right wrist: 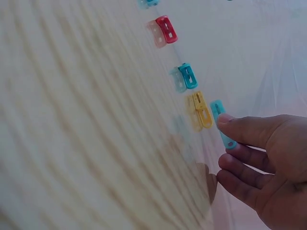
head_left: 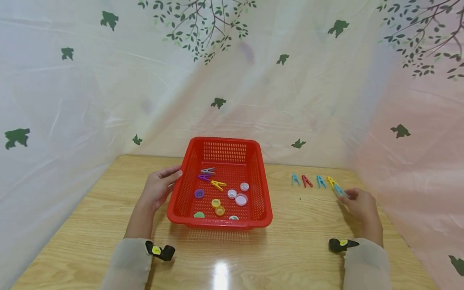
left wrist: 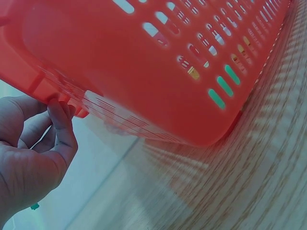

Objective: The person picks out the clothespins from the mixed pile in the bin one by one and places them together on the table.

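Observation:
My left hand [head_left: 157, 188] grips the left rim of a red plastic basket [head_left: 266, 201], thumb and fingertips meeting at the edge in the left wrist view. Between thumb and fingers, my right hand [head_left: 362, 205] pinches a light blue clothespin [right wrist: 223, 125] at the right of the table. Close by it, a yellow clothespin [head_left: 330, 181] ends a row with a blue clothespin [head_left: 320, 181], a red clothespin [head_left: 307, 181] and another blue clothespin [head_left: 295, 179]. Inside the basket lie a grey clothespin [head_left: 208, 170], a purple clothespin [head_left: 204, 177] and a yellow clothespin [head_left: 218, 185].
Several bottle caps share the basket floor, among them a purple cap [head_left: 199, 193], a yellow cap [head_left: 216, 203], a whitish cap [head_left: 241, 199] and a green cap [head_left: 199, 215] partly hidden by the front rim. A printed sheet [head_left: 253, 100] hangs behind the wooden table [head_left: 290, 249].

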### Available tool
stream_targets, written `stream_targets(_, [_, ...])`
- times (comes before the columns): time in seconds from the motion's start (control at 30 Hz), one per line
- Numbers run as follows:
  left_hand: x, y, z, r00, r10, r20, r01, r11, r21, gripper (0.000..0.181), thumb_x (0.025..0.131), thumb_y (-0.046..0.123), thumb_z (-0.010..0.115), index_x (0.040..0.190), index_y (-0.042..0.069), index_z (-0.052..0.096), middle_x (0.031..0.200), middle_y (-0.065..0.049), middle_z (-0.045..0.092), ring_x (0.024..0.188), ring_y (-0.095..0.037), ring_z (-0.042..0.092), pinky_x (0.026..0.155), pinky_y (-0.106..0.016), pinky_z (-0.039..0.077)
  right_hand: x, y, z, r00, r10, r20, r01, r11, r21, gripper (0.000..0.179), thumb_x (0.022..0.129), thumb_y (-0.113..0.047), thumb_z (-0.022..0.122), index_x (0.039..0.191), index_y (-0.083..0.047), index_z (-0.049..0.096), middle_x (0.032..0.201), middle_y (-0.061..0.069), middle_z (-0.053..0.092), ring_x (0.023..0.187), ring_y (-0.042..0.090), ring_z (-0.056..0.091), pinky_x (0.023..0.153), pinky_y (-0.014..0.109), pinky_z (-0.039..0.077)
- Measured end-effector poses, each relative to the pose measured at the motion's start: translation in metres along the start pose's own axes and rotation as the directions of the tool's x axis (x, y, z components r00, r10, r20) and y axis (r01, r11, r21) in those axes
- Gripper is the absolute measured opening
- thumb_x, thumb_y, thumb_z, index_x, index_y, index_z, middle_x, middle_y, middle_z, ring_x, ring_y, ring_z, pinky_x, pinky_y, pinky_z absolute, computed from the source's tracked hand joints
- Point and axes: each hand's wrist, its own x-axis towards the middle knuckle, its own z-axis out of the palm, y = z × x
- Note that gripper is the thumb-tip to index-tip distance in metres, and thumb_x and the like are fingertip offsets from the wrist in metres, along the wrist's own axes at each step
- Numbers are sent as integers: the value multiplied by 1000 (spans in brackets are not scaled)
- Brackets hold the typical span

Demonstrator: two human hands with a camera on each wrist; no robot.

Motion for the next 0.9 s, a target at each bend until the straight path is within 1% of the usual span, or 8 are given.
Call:
stream_targets(0.17, [0, 0, 0, 1000, -2, -1, 2, 1000, -3, 58, 96, 26, 74, 146, 3, 55, 133, -9, 64, 109, -16, 66, 91, -29, 58, 0, 3, 0, 1000, 15, 0, -15, 1000, 7, 51, 100, -26, 68, 128, 14, 57, 125, 37, 58, 110, 49, 55, 89, 59, 49])
stream_targets(0.3, [0, 0, -1, 1000, -4, -4, 4, 1000, -1, 57, 97, 26, 74, 146, 3, 55, 134, -10, 63, 109, -16, 67, 91, -29, 58, -1, 5, 0, 1000, -8, 13, 8, 1000, 9, 49, 99, -24, 67, 126, 16, 57, 122, 36, 59, 108, 47, 57, 88, 56, 50])
stream_targets(0.43, [0, 0, -1, 1000, -9, -3, 9, 1000, 0, 58, 96, 26, 74, 146, 4, 55, 136, -10, 62, 110, -16, 67, 92, -30, 58, -3, 5, 0, 1000, -9, 26, 9, 1000, 7, 48, 98, -23, 69, 124, 16, 58, 118, 34, 61, 105, 45, 58, 86, 54, 50])
stream_targets(0.73, [2, -2, -2, 1000, -21, -8, 21, 1000, 5, 57, 95, 29, 76, 145, 8, 58, 136, -7, 63, 112, -17, 66, 92, -30, 58, -5, 6, -2, 998, 18, 58, -17, 1000, -15, 52, 97, -29, 71, 123, 14, 58, 117, 33, 61, 104, 44, 58, 88, 57, 50])
stream_targets(0.9, [3, -3, -1, 1000, -19, -5, 19, 1000, 12, 59, 94, 31, 76, 145, 8, 58, 135, -7, 63, 112, -17, 66, 92, -30, 58, -6, 7, -3, 998, 21, 67, -20, 1000, -10, 54, 97, -30, 71, 124, 15, 58, 117, 34, 62, 105, 45, 59, 89, 58, 50])
